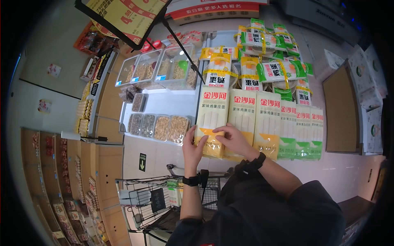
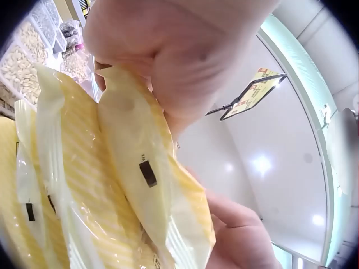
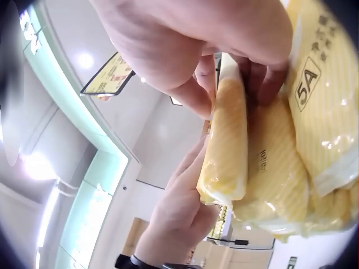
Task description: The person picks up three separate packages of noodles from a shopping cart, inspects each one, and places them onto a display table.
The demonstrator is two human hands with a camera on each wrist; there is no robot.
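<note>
Together left hand (image 1: 192,148), right hand (image 1: 232,139) grip yellow noodle pack (image 1: 211,123) (leftmost in row).

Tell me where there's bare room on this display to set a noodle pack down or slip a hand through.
Bare white shelf lies between the clear bulk-food bins above and the small clear tubs of dried goods below. The yellow noodle packs and green noodle packs sit edge to edge, no gap. Left hand and right hand grip the leftmost yellow pack.

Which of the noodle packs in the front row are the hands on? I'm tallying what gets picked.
The leftmost yellow noodle pack. The left hand holds its lower left edge, the right hand lies across its bottom; the packs further right are yellow or green and mostly untouched.
</note>
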